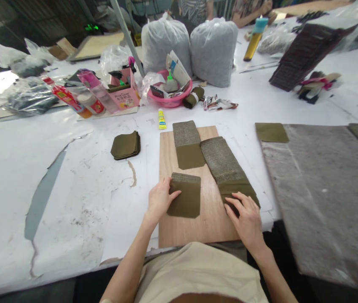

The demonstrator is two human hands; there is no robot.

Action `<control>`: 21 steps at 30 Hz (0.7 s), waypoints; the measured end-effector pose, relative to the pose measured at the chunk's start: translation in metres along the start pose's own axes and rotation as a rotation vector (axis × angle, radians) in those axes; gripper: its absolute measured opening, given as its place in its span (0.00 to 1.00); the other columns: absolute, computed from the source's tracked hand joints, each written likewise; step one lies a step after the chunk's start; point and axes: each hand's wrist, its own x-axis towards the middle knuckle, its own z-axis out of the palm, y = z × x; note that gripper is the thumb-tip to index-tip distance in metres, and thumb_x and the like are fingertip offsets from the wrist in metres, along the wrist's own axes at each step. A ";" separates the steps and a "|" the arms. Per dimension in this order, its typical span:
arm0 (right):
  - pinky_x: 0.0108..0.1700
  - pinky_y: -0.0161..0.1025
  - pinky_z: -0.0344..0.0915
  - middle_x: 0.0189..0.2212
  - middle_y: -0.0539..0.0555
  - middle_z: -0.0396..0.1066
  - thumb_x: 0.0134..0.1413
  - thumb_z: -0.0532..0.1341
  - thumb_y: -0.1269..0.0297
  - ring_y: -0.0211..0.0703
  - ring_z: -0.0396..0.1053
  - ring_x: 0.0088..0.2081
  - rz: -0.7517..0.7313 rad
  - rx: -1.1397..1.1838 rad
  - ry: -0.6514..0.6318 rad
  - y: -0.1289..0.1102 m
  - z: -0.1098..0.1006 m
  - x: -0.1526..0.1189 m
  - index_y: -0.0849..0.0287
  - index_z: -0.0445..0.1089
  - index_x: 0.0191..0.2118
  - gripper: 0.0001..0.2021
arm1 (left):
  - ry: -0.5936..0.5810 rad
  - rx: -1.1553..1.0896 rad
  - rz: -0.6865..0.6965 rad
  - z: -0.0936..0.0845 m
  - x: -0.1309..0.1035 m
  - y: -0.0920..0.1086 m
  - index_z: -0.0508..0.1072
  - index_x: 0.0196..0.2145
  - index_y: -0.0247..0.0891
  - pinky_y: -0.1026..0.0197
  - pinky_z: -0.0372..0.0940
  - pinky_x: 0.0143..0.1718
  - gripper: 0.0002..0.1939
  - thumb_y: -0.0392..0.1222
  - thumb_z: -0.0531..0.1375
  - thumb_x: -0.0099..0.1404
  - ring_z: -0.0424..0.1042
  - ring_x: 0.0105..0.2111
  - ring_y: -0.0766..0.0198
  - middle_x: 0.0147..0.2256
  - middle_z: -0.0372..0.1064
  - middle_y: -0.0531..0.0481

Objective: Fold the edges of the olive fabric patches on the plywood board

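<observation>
while the left hand (161,195) rests at the left edge of a green patch (184,198), its thumb lies on top and its other fingers are near the top left corner. the hand is half open, and i cannot tell if it pinches the cloth. the patch lies flat on a wooden board (179,235), near the person's tummy, and it has a rough gray strip along its top. the right hand (244,212) is half open too, with bent, spread fingers touching the low end of a long pile (225,160) of cloth. that pile is rough and gray on top and smooth and green below, and it lies tilted over the board's right side. farther up the board is a gray and green piece (190,145), close beside the long pile. a small stack (125,145) of green cloth sits on the white table (81,202), left of the board. just past the board is a yellow tube (161,119), and behind it is a pink bowl (179,101) full of bits. two fat bags (166,44) stand behind the bowl. on the right is a big gray sheet (318,193), with a green square (272,132) on its far left corner.
</observation>
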 end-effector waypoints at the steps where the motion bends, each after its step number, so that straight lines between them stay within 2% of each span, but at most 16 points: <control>1: 0.57 0.54 0.61 0.47 0.58 0.71 0.63 0.56 0.62 0.51 0.66 0.53 0.011 0.027 0.009 -0.005 -0.002 0.001 0.56 0.72 0.44 0.10 | -0.014 0.005 0.005 0.001 -0.009 0.002 0.65 0.48 0.40 0.61 0.63 0.33 0.21 0.47 0.66 0.60 0.72 0.33 0.61 0.37 0.71 0.51; 3: 0.52 0.49 0.64 0.46 0.57 0.71 0.63 0.56 0.63 0.49 0.67 0.50 0.023 0.092 -0.009 -0.020 -0.003 0.005 0.56 0.72 0.44 0.09 | -0.037 -0.003 0.018 0.005 -0.028 0.007 0.65 0.48 0.40 0.61 0.63 0.33 0.21 0.46 0.66 0.60 0.72 0.33 0.60 0.37 0.71 0.51; 5: 0.48 0.45 0.65 0.44 0.55 0.72 0.64 0.56 0.65 0.47 0.68 0.47 -0.005 0.166 -0.083 -0.038 -0.001 0.010 0.56 0.72 0.43 0.08 | -0.042 -0.025 0.023 0.010 -0.043 0.010 0.65 0.48 0.40 0.61 0.63 0.33 0.20 0.46 0.66 0.61 0.73 0.33 0.60 0.36 0.71 0.51; 9: 0.47 0.44 0.64 0.41 0.54 0.72 0.64 0.57 0.66 0.46 0.67 0.43 -0.090 0.235 -0.190 -0.070 0.013 0.022 0.56 0.73 0.42 0.07 | -0.035 -0.065 0.004 0.017 -0.061 0.011 0.64 0.46 0.40 0.61 0.62 0.30 0.17 0.44 0.64 0.63 0.72 0.30 0.61 0.33 0.70 0.52; 13: 0.46 0.43 0.64 0.40 0.55 0.71 0.63 0.58 0.68 0.46 0.66 0.43 -0.173 0.253 -0.261 -0.086 0.029 0.032 0.57 0.73 0.42 0.07 | -0.052 -0.102 0.036 0.017 -0.063 0.008 0.64 0.44 0.41 0.62 0.62 0.30 0.15 0.43 0.64 0.63 0.71 0.30 0.62 0.31 0.68 0.54; 16: 0.44 0.44 0.64 0.38 0.56 0.71 0.61 0.59 0.68 0.48 0.65 0.43 -0.201 0.216 -0.282 -0.091 0.037 0.039 0.56 0.73 0.42 0.06 | -0.039 -0.112 -0.004 0.016 -0.061 0.006 0.63 0.42 0.41 0.63 0.62 0.30 0.16 0.43 0.66 0.61 0.71 0.30 0.63 0.31 0.68 0.55; 19: 0.43 0.44 0.62 0.37 0.55 0.70 0.60 0.61 0.68 0.48 0.64 0.42 -0.197 0.186 -0.295 -0.094 0.040 0.043 0.56 0.73 0.40 0.04 | 0.005 -0.104 -0.038 0.014 -0.059 0.004 0.63 0.41 0.41 0.63 0.63 0.30 0.19 0.44 0.68 0.58 0.72 0.31 0.63 0.34 0.68 0.55; 21: 0.43 0.43 0.61 0.37 0.55 0.70 0.60 0.62 0.68 0.48 0.64 0.42 -0.189 0.174 -0.309 -0.095 0.041 0.045 0.56 0.72 0.39 0.03 | 0.025 -0.096 0.014 0.014 -0.059 0.002 0.63 0.42 0.41 0.63 0.64 0.32 0.18 0.43 0.67 0.59 0.72 0.34 0.62 0.38 0.68 0.52</control>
